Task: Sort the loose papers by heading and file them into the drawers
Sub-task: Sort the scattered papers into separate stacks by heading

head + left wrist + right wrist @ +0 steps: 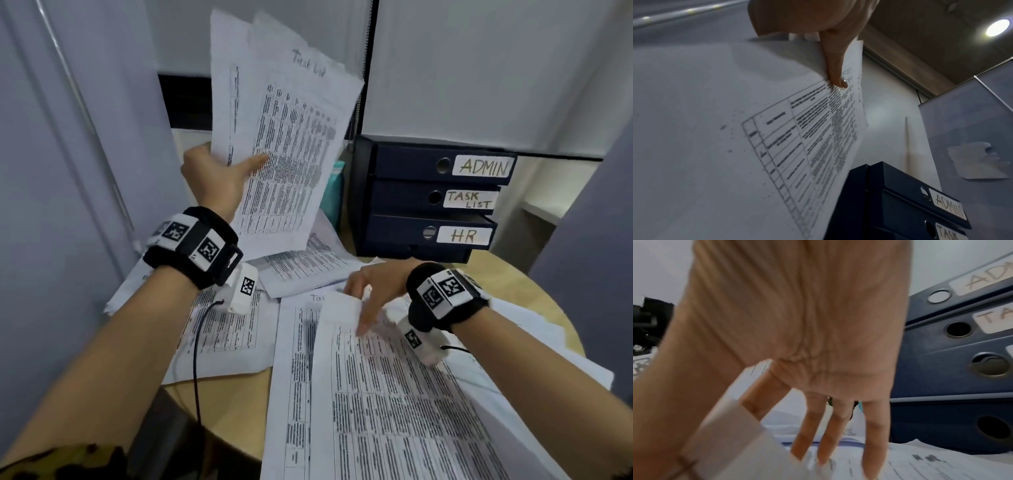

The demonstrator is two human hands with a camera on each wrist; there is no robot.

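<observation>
Three labelled drawers (431,198) are standing on the round wooden counter (236,387); left hand (214,178) is gripping raised papers (284,137); right hand (376,291), fingers spread, is pressing loose sheets (394,394).

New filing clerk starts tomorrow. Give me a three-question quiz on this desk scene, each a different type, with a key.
1. True or false: the left hand holds sheets headed "Task List".
2. The drawer between ADMIN and HR is labelled: A) Finance B) Task List C) Sales
3. Fill in: the right hand has its fingers on papers lying on the ____.

Key: 1 true; 2 B; 3 table.
</observation>
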